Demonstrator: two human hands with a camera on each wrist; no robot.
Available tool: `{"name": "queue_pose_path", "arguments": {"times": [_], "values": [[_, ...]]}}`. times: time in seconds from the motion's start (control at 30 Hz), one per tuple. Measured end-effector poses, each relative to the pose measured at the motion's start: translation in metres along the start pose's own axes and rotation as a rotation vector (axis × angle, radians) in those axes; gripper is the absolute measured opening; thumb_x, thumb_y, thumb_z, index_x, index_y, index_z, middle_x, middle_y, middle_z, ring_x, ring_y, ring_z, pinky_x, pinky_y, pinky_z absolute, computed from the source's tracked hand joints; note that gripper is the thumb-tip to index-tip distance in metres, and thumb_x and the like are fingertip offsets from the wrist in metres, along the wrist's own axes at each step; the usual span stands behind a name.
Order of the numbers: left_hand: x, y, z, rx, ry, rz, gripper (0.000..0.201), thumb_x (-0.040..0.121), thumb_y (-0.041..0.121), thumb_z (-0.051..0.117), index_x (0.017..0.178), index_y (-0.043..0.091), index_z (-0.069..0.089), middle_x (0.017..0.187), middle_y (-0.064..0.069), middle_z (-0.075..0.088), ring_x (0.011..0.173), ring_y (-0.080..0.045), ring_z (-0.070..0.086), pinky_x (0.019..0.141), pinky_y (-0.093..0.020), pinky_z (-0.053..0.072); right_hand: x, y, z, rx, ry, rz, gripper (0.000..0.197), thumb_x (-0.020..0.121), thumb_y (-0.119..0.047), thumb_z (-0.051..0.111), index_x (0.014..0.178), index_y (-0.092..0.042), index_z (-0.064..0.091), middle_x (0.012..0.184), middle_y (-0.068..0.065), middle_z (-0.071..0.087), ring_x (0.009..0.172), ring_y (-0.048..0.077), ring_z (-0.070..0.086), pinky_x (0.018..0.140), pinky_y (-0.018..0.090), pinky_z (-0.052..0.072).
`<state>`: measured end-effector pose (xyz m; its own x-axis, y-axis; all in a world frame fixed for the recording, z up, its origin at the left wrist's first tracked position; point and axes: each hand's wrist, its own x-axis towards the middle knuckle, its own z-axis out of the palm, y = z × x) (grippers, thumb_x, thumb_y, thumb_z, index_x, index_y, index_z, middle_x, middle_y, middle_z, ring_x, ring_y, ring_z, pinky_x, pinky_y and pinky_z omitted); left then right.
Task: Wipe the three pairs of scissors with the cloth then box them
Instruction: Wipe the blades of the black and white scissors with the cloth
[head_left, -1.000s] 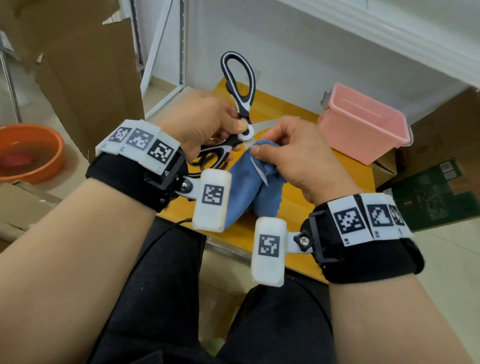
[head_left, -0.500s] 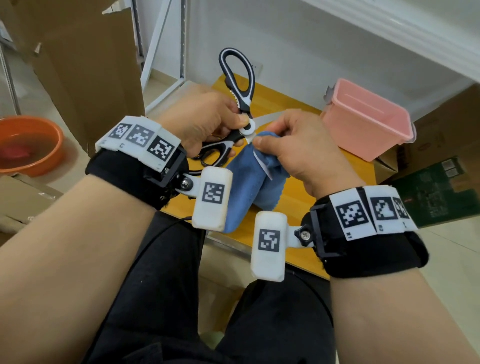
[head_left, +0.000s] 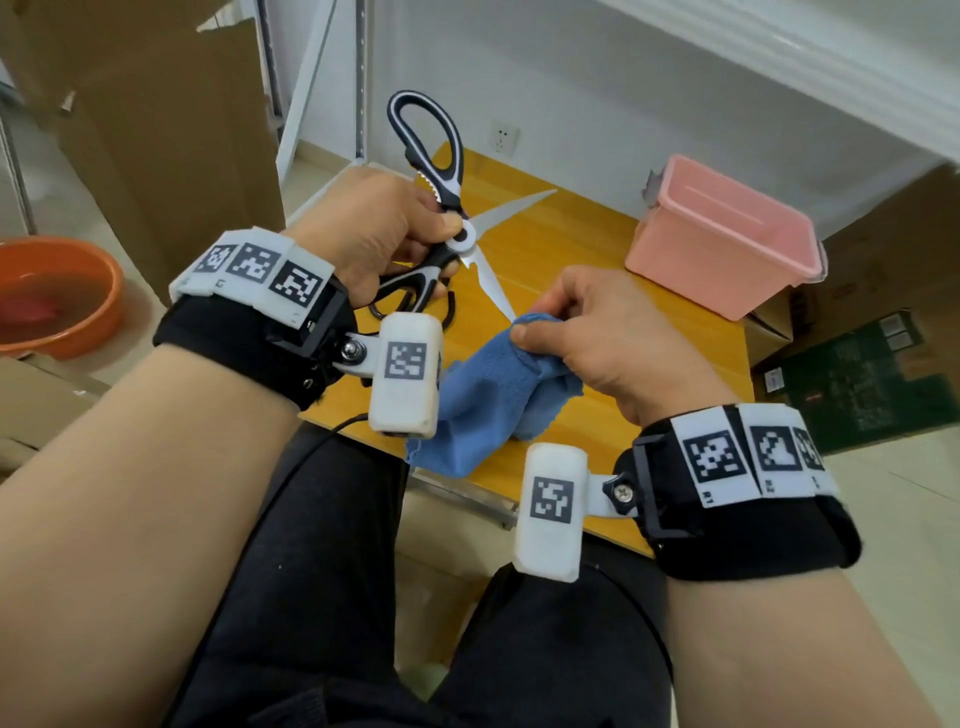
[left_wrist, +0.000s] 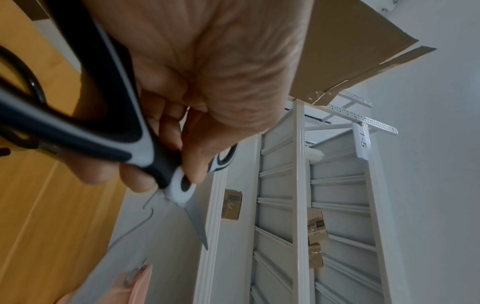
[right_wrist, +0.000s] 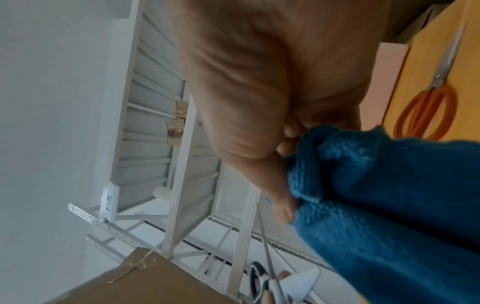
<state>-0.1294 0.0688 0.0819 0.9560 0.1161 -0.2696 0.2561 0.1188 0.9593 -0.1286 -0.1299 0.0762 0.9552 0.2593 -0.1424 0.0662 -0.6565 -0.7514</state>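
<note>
My left hand (head_left: 415, 244) grips black-and-white kitchen scissors (head_left: 460, 236) near the pivot, blades spread wide and one handle loop pointing up. In the left wrist view the fingers curl round the lower handle of those scissors (left_wrist: 145, 156). My right hand (head_left: 524, 332) pinches a bunched blue cloth (head_left: 493, 400) at the tip of the lower blade. A second pair with black handles (head_left: 451, 314) lies on the table, partly hidden under my left hand. Orange-handled scissors (right_wrist: 428, 111) lie on the table beside the cloth (right_wrist: 389, 195). The pink box (head_left: 722, 244) stands open at the table's right.
The small yellow wooden table (head_left: 582, 244) sits over my knees. On the floor to the left is an orange basin (head_left: 57, 296), with cardboard (head_left: 156, 130) behind it. A green box (head_left: 857, 379) and cartons sit right. White shelf frame (head_left: 322, 78) and wall lie behind.
My right hand has drawn the cloth along the lower blade from near the pivot out to its tip. The blades now show fully, spread apart.
</note>
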Motion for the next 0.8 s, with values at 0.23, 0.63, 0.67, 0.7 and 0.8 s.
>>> {"name": "queue_pose_path", "arguments": {"times": [0.23,0.63,0.67,0.7,0.8], "values": [[0.000,-0.005,-0.004,-0.057,-0.008,-0.025,0.007,0.094,0.002,0.057,0.095,0.003,0.064,0.072,-0.008,0.071,0.061,-0.017,0.065,0.059,-0.033,0.056,-0.005,-0.006,-0.021,0.203,0.047,-0.034,0.018,0.085,-0.010,0.077,0.077,-0.016,0.062,0.059,-0.002,0.064,0.050,0.009,0.059,0.046,0.022,0.044],[0.002,-0.012,-0.001,-0.002,-0.067,-0.014,0.008,0.090,0.003,0.063,0.098,-0.001,0.065,0.070,-0.011,0.066,0.062,-0.023,0.066,0.062,-0.035,0.057,0.003,0.001,-0.018,0.311,0.297,-0.070,0.012,0.087,-0.013,0.075,0.085,-0.017,0.064,0.082,0.002,0.068,0.073,0.012,0.065,0.063,0.025,0.051],[0.002,-0.012,0.000,0.002,-0.075,-0.013,0.004,0.090,0.002,0.063,0.093,0.000,0.065,0.069,-0.012,0.066,0.063,-0.024,0.066,0.062,-0.036,0.057,0.003,0.000,-0.018,0.316,0.309,-0.077,0.012,0.087,-0.013,0.075,0.085,-0.017,0.064,0.082,0.001,0.068,0.073,0.012,0.065,0.063,0.024,0.052],[0.002,-0.013,0.000,0.006,-0.081,-0.016,0.002,0.090,0.002,0.063,0.089,0.001,0.064,0.070,-0.013,0.064,0.064,-0.024,0.066,0.062,-0.036,0.058,0.002,0.000,-0.017,0.316,0.311,-0.083,0.013,0.087,-0.012,0.074,0.085,-0.018,0.063,0.080,0.002,0.067,0.072,0.012,0.064,0.063,0.025,0.053],[0.001,-0.017,0.002,0.019,-0.107,-0.029,0.004,0.092,0.004,0.062,0.093,0.000,0.062,0.079,-0.018,0.055,0.064,-0.024,0.066,0.063,-0.037,0.058,0.003,-0.002,-0.014,0.257,0.309,-0.120,0.018,0.088,-0.011,0.071,0.083,-0.025,0.061,0.080,0.011,0.064,0.070,0.018,0.061,0.066,0.038,0.057]]}}
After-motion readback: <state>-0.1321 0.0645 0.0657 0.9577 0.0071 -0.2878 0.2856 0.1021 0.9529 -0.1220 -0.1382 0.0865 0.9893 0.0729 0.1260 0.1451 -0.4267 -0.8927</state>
